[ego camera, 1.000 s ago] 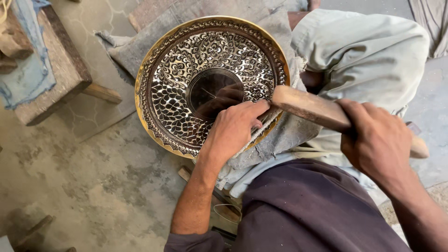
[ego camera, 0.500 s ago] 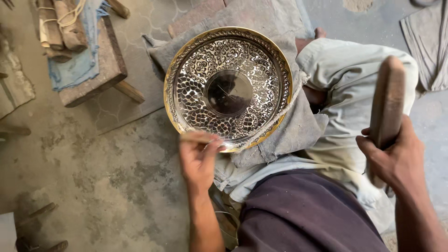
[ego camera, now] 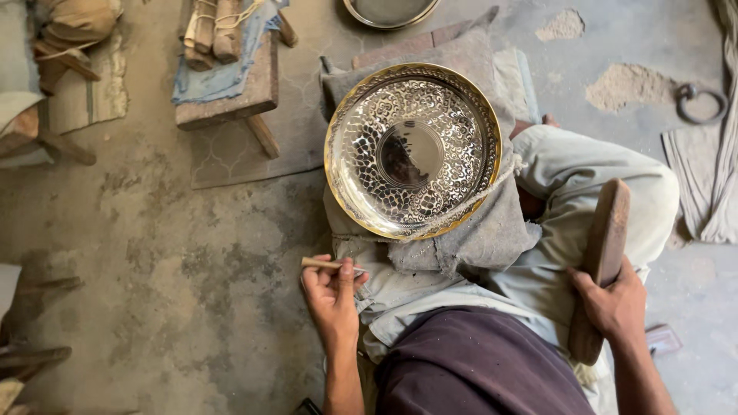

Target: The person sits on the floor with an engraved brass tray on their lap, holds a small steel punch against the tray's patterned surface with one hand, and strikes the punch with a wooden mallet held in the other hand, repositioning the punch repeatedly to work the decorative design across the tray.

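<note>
A round engraved brass tray (ego camera: pixel 413 150) with a gold rim and a plain centre rests on a grey cloth pad (ego camera: pixel 492 230) over my crossed legs. My left hand (ego camera: pixel 332 292) is below the tray's left edge, off the tray, pinching a small chisel (ego camera: pixel 327 264) that lies level. My right hand (ego camera: pixel 611 300) is at my right knee, gripping a long wooden mallet (ego camera: pixel 601 261) that points up and away from the tray.
A low wooden stool (ego camera: pixel 231 84) with a blue cloth and bundled tools stands at the upper left. Another metal dish (ego camera: pixel 388 9) shows at the top edge. A metal ring (ego camera: pixel 699 100) and a hanging cloth (ego camera: pixel 711 184) are at the right. Dusty concrete floor (ego camera: pixel 169 253) surrounds me.
My left hand lifted the chisel off the tray and drew it down and to the left. My right hand swung the mallet away from the chisel to my right knee. The view widened.
</note>
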The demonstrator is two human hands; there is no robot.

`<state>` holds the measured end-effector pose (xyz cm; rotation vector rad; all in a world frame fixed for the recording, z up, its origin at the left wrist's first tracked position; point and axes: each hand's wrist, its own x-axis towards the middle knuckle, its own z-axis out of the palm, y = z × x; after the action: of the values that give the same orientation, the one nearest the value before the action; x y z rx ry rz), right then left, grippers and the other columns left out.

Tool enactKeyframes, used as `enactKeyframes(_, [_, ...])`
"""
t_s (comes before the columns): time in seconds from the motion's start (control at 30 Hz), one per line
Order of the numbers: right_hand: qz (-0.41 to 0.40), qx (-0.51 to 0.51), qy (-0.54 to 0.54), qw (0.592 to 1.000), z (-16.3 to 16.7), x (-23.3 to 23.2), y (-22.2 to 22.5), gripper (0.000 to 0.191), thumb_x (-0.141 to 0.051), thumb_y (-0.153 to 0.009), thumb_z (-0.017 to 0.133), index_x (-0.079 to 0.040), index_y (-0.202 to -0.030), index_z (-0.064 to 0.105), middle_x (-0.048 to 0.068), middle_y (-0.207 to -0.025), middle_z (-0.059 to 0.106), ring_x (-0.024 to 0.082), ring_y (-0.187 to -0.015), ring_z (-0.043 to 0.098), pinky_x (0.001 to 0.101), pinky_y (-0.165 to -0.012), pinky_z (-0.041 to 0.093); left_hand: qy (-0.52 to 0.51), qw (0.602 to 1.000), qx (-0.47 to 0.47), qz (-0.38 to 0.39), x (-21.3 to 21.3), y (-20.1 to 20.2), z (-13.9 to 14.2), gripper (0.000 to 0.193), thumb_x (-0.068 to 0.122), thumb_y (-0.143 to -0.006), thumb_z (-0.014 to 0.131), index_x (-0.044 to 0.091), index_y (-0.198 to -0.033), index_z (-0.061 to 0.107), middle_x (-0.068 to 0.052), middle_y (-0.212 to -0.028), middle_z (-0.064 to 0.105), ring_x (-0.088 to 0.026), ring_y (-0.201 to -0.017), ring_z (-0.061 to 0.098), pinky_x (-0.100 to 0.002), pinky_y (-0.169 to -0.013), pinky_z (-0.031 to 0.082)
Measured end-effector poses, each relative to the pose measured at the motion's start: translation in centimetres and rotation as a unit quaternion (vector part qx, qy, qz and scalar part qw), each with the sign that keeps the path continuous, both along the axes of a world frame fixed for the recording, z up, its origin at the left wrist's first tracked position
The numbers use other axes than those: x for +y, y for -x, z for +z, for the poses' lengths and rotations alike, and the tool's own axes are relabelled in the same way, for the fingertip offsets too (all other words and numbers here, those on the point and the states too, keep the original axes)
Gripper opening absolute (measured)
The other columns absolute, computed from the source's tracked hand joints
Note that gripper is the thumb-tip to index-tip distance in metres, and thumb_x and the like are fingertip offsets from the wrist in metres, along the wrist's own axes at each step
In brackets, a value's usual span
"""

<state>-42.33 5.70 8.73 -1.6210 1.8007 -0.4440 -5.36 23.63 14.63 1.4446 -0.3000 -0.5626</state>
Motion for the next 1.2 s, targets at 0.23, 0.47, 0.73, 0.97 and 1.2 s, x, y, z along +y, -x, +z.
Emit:
enactKeyframes(0.23, [-0.023,-0.055,-0.020,0.998,2.3,-1.3,1.1,0.054,-0.030,-0.080,0.081,0.006,-0.118,0.068,0.022,-0.099,0.075,0.030,-0.089,0.073,0.0430,-0.081,0.055,0.049,0.998,0.003,-0.032,-2.6,1.7,3.1,0.036,0.008,-0.098,0.066,0.001,-0.125,0.044,-0.011,-0.103,0.066,-0.015,-0.089,0.068,-0.034,-0.075,0.066])
enactKeyframes(0.47, [-0.023,-0.073,-0.040,0.996,3.6,-5.3,-0.6,0.046,-0.027,-0.082,0.081,0.006,-0.111,0.070,0.020,-0.092,0.076,0.027,-0.083,0.072,0.0407,-0.078,0.055,0.063,0.998,-0.014,0.013,-6.2,0.0,3.8,0.034,0.006,-0.100,0.065,0.001,-0.126,0.043,-0.012,-0.104,0.066,-0.017,-0.089,0.068,-0.034,-0.075,0.065])
enactKeyframes(0.73, [-0.023,-0.084,-0.050,0.995,4.1,-10.5,-1.7,0.037,-0.023,-0.083,0.080,0.005,-0.106,0.069,0.016,-0.087,0.076,0.023,-0.079,0.072,0.0379,-0.075,0.055,0.034,0.999,-0.013,0.014,-12.7,-1.5,5.0,0.041,0.007,-0.099,0.064,0.003,-0.132,0.039,-0.012,-0.102,0.065,-0.016,-0.088,0.067,-0.034,-0.075,0.065])
enactKeyframes(0.97, [-0.050,-0.105,-0.086,0.990,3.2,-14.7,-4.3,0.038,-0.021,-0.084,0.080,0.006,-0.107,0.068,0.016,-0.087,0.076,0.022,-0.077,0.072,0.0364,-0.073,0.056,0.025,0.999,-0.018,-0.017,-20.2,-4.0,4.5,0.033,0.009,-0.102,0.060,0.002,-0.127,0.040,-0.011,-0.105,0.063,-0.015,-0.090,0.067,-0.034,-0.077,0.066])
enactKeyframes(1.2, [-0.068,-0.086,-0.166,0.980,5.3,-21.0,-8.9,0.051,-0.020,-0.082,0.081,0.004,-0.123,0.063,0.020,-0.099,0.075,0.025,-0.086,0.070,0.0391,-0.076,0.056,0.009,0.997,-0.055,-0.043,-28.4,-8.0,4.3,0.021,0.006,-0.104,0.058,-0.001,-0.114,0.041,-0.015,-0.106,0.066,-0.018,-0.094,0.072,-0.036,-0.082,0.069])
